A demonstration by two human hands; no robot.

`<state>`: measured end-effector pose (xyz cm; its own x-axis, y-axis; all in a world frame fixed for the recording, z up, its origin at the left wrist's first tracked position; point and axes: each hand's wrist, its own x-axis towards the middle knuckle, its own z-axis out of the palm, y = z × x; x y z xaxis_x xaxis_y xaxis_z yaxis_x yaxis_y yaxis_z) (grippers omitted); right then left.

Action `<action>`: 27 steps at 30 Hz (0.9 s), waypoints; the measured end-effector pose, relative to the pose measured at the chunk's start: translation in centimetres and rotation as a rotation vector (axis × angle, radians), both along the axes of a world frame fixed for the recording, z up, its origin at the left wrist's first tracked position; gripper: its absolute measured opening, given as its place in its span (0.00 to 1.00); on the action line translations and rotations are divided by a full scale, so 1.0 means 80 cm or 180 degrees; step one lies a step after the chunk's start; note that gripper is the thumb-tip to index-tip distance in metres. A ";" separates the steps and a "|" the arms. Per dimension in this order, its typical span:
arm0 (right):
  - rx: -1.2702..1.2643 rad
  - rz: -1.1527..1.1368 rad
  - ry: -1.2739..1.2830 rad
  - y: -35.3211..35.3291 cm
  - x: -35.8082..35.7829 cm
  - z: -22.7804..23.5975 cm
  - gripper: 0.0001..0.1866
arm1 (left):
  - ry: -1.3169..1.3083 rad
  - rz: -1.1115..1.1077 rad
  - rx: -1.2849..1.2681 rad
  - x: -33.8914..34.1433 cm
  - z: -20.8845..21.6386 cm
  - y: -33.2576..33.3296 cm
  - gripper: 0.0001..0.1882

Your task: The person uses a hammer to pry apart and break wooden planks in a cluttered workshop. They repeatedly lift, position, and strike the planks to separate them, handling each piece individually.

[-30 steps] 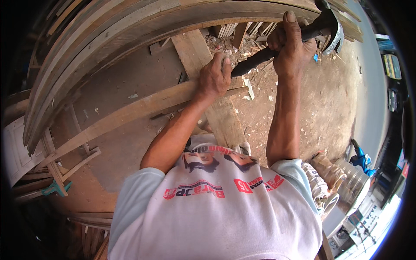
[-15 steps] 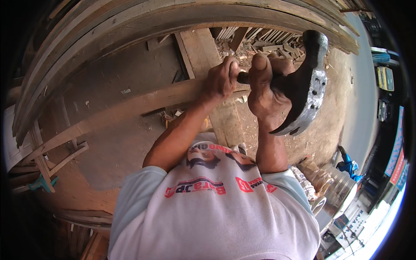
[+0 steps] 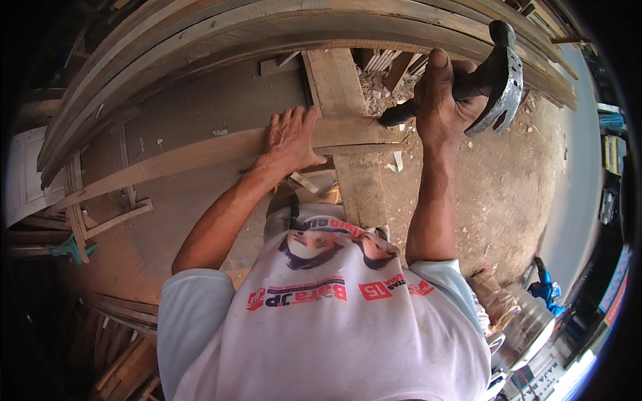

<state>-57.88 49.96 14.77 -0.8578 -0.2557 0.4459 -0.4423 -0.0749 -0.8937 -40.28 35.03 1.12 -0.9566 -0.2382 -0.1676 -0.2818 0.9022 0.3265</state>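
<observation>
My left hand [image 3: 292, 138] lies on a long wooden plank [image 3: 200, 152], its fingers stretched across the top and the thumb apart at the near edge. This plank runs from the left and rests across a wide board [image 3: 361, 187]. My right hand [image 3: 445, 103] is closed round the dark handle of a claw hammer [image 3: 501, 87], raised at the upper right. The hammer's worn metal claw curves down beside my wrist, and the handle's dark butt end shows near the plank's right end. I cannot tell whether the butt touches the plank.
Long stacked timbers [image 3: 267, 30] span the far side. Scrap wood [image 3: 382, 87] lies below them. At the left a wooden trestle frame [image 3: 79, 220] stands under the plank, with a green object [image 3: 70, 248] beside it. Clear containers [image 3: 525, 327] stand at the lower right.
My left hand has moved left from the hammer's handle end onto the plank and spread its fingers. My right hand, with the hammer, has moved up and to the right.
</observation>
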 end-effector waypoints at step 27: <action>-0.0427 0.0711 0.0365 0.114 0.050 -0.011 0.15 | -0.0635 -0.0128 0.0051 -0.019 0.025 -0.011 0.40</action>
